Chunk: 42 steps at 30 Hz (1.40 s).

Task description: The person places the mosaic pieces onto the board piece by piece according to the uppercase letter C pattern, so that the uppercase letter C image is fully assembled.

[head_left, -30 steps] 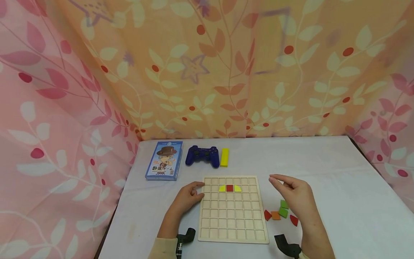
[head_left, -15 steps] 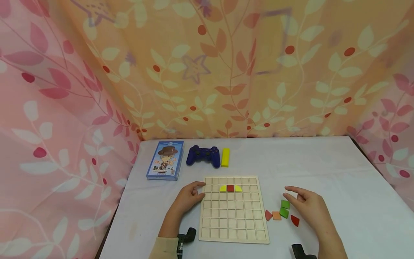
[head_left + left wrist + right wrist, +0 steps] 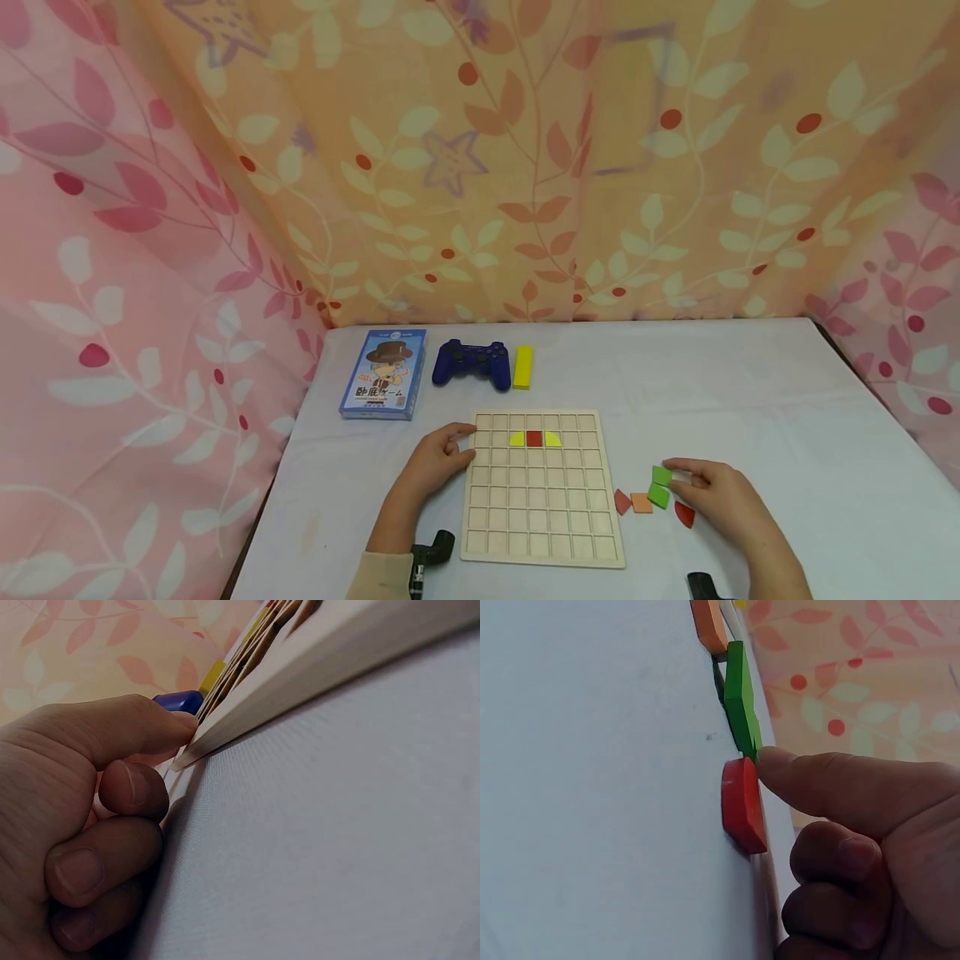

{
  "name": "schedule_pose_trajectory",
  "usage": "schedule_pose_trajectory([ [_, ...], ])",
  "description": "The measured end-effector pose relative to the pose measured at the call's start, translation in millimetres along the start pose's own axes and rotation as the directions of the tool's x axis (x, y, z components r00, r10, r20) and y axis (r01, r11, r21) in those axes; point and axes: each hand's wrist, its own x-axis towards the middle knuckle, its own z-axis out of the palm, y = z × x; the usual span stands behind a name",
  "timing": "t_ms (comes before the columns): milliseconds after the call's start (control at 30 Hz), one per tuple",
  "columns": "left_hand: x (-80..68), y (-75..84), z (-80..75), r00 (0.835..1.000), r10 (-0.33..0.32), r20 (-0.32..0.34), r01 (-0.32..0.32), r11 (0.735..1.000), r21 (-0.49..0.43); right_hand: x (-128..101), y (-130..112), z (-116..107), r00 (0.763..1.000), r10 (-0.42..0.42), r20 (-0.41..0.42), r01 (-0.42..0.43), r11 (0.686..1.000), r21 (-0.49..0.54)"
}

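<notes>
Lowered since earlier, my right hand [image 3: 716,492] fingertips touch a green tile [image 3: 662,475], gripping nothing; left hand [image 3: 435,457] steadies the grid board [image 3: 542,533], holding three tiles [image 3: 533,438]; controller [image 3: 471,362] upper centre.

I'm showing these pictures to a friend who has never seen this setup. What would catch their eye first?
Probably the wooden grid board in the middle of the white table, with a red tile flanked by two yellow ones in its second row. The left hand touches the board's left edge, while the right hand reaches a green tile among loose coloured pieces. Behind lie a blue game controller and a card box.
</notes>
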Motion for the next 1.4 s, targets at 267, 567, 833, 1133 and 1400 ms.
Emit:
schedule_pose_trajectory([
  [267, -0.2, -0.1, -0.3, 1.000, -0.002, -0.001, 0.002, 1.000, 0.001, 1, 0, 0, 1.000, 0.012, 0.029, -0.012, 1.000, 0.000],
  [567, -0.1, -1.9, 0.8, 1.000, 0.015, -0.003, -0.015, 1.000, -0.005, 2, -1, -1, 1.000, 0.018, 0.022, -0.018, 1.000, -0.008],
  [833, 0.4, -2.6, 1.0, 1.000, 0.010, -0.006, -0.010, 1.000, -0.005, 4, -2, -5, 0.999, -0.008, -0.048, 0.005, 0.999, -0.051],
  [1133, 0.8, -2.3, 0.9, 1.000, 0.007, -0.006, -0.007, 1.000, -0.012, 4, -27, -23, 0.984, -0.089, -0.154, 0.078, 0.994, -0.071],
  [1400, 0.9, -2.1, 0.4, 1.000, 0.003, -0.001, -0.003, 1.000, -0.018, 3, -65, -37, 0.964, -0.150, -0.222, 0.142, 0.989, -0.048],
])
